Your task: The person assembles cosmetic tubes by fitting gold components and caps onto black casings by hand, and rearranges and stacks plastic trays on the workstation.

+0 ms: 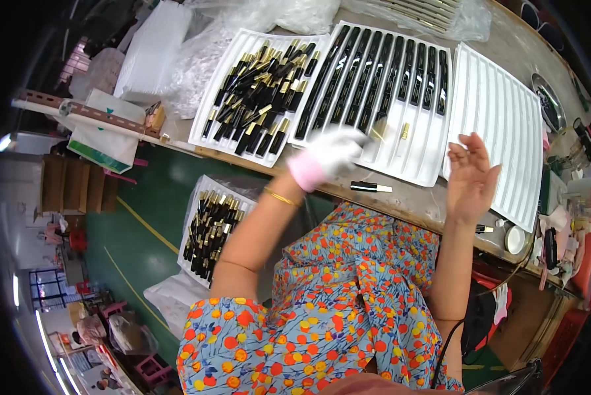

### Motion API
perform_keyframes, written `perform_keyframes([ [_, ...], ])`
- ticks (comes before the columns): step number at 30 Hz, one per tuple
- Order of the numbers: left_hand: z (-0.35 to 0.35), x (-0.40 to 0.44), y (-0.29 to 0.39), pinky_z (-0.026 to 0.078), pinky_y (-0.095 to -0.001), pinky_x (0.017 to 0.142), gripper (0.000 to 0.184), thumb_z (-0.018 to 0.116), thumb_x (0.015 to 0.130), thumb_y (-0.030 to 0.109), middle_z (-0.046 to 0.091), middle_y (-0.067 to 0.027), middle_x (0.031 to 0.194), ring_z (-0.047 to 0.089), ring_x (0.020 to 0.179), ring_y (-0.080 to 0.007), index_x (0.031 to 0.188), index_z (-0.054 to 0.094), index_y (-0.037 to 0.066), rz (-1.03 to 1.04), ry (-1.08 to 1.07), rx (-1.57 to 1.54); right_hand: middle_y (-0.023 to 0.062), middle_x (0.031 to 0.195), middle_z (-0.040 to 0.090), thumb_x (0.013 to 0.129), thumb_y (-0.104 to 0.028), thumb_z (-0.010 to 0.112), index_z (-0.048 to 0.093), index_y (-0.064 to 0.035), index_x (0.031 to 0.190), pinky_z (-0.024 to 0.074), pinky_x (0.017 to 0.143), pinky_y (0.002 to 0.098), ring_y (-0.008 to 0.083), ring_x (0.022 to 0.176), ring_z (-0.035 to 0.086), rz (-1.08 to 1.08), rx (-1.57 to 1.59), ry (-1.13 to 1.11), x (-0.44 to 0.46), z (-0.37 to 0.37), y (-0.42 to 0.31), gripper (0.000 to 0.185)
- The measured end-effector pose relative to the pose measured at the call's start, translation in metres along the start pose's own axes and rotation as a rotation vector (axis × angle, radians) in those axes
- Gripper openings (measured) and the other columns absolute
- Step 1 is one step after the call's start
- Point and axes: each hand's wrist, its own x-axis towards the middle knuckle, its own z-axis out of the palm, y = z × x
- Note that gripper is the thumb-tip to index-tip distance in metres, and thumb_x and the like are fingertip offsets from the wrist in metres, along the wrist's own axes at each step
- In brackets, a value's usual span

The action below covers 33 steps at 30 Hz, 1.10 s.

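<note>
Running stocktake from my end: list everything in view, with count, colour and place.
Table: one, greyish brown, ahead
Trays: four, white; three on the table, one lower at left
Heaped tubes: uncountable, black and gold, left table tray and low tray
Lined tubes: about ten rows, black, middle tray
Gold piece: one, gold, middle tray
Loose tube: one, black with pale end, near table edge
Plastic film: several, clear, table's far side
Disc: one, white, near right
Shelf: one, brown, far left
Floor: green, yellow lines
Background clutter: too small to list
Left hand: one, white glove, blurred, at middle tray
Right hand: one, bare, by right tray
</note>
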Motion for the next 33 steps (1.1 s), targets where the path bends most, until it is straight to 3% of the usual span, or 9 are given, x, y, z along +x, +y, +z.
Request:
perform_keyframes([
  [1, -0.031, 0.006, -0.009, 0.048, -0.0239, 0.062, 0.025, 0.056, 0.077, 0.007, 0.06, -0.0086, 0.08, 0.057, 0.068, -0.0127, 0.101, 0.061, 0.003, -0.319, 0.174, -0.091, 0.0154, 0.115, 0.05, 0.093, -0.046, 0.025, 0.041, 0.0053, 0.122, 0.0363, 0.087, 0.0336, 0.021, 0.096, 0.052, -0.009, -0.025, 0.048, 0.001, -0.01, -0.007, 0.061],
  [2, -0.059, 0.011, -0.048, 0.048, -0.0272, 0.066, 0.023, 0.058, 0.076, 0.009, 0.062, -0.012, 0.08, 0.059, 0.07, -0.0163, 0.097, 0.062, 0.001, -0.128, 0.506, 0.283, 0.0149, 0.113, 0.051, 0.093, -0.045, 0.026, 0.042, 0.0052, 0.121, 0.0375, 0.085, 0.0327, 0.0205, 0.094, 0.053, -0.018, -0.052, 0.099, 0.001, -0.018, -0.013, 0.059],
  [5, -0.155, 0.023, -0.097, 0.046, -0.037, 0.08, 0.024, 0.055, 0.075, 0.014, 0.062, -0.0209, 0.088, 0.06, 0.083, -0.034, 0.094, 0.065, 0.002, -0.274, 0.665, 0.86, 0.0137, 0.112, 0.052, 0.094, -0.042, 0.026, 0.043, 0.0045, 0.121, 0.0386, 0.082, 0.0319, 0.0193, 0.088, 0.054, -0.027, -0.052, 0.104, -0.004, -0.039, -0.02, 0.056],
  [9, -0.182, 0.043, -0.115, 0.044, -0.0393, 0.085, 0.034, 0.062, 0.075, 0.021, 0.06, -0.0177, 0.103, 0.057, 0.096, -0.0326, 0.105, 0.06, 0.006, -0.561, 0.631, 1.093, 0.0141, 0.108, 0.053, 0.094, -0.038, 0.029, 0.044, 0.0055, 0.119, 0.0418, 0.078, 0.0311, 0.0198, 0.082, 0.056, -0.024, 0.018, 0.136, -0.013, -0.052, -0.017, 0.052],
  [12, -0.131, 0.067, -0.081, 0.043, -0.0382, 0.085, 0.029, 0.063, 0.074, 0.021, 0.061, -0.0152, 0.096, 0.056, 0.093, -0.0313, 0.098, 0.062, 0.005, -0.136, 0.641, 1.301, 0.0137, 0.107, 0.053, 0.094, -0.037, 0.03, 0.044, 0.0054, 0.119, 0.0424, 0.076, 0.0301, 0.019, 0.081, 0.056, -0.02, 0.018, 0.164, -0.017, -0.053, -0.02, 0.051],
  [14, -0.082, 0.08, -0.076, 0.043, -0.0375, 0.082, 0.026, 0.062, 0.074, 0.02, 0.061, -0.014, 0.092, 0.055, 0.09, -0.0309, 0.095, 0.062, 0.005, 0.142, 0.491, 0.873, 0.0127, 0.105, 0.053, 0.094, -0.036, 0.03, 0.045, 0.005, 0.118, 0.0423, 0.074, 0.0296, 0.0177, 0.08, 0.056, -0.018, -0.021, 0.193, -0.02, -0.051, -0.023, 0.05],
  [20, 0.03, 0.083, -0.026, 0.046, -0.0316, 0.075, 0.018, 0.058, 0.079, 0.016, 0.062, -0.0116, 0.087, 0.059, 0.082, -0.0238, 0.091, 0.064, 0.004, 0.201, 0.113, 0.505, 0.0115, 0.103, 0.052, 0.095, -0.035, 0.03, 0.046, 0.0049, 0.117, 0.0415, 0.072, 0.0287, 0.0156, 0.076, 0.055, -0.033, -0.202, 0.226, -0.022, -0.047, -0.025, 0.048],
  [24, 0.066, 0.108, -0.015, 0.046, -0.0372, 0.071, 0.033, 0.06, 0.075, 0.035, 0.062, -0.0148, 0.085, 0.058, 0.08, -0.0295, 0.083, 0.064, 0.004, -0.203, -0.047, 0.649, 0.0112, 0.102, 0.053, 0.095, -0.035, 0.03, 0.047, 0.005, 0.116, 0.0411, 0.071, 0.0276, 0.0151, 0.075, 0.054, -0.025, -0.186, 0.259, -0.025, -0.055, -0.026, 0.048],
  [33, 0.103, 0.096, -0.021, 0.047, -0.0367, 0.073, 0.036, 0.064, 0.073, 0.033, 0.062, -0.0172, 0.086, 0.059, 0.082, -0.0319, 0.093, 0.06, 0.002, -0.136, 0.01, 0.449, 0.0102, 0.101, 0.054, 0.093, -0.03, 0.033, 0.048, 0.0046, 0.115, 0.041, 0.068, 0.0263, 0.0144, 0.074, 0.056, -0.051, -0.23, 0.324, -0.037, -0.059, -0.03, 0.043],
])
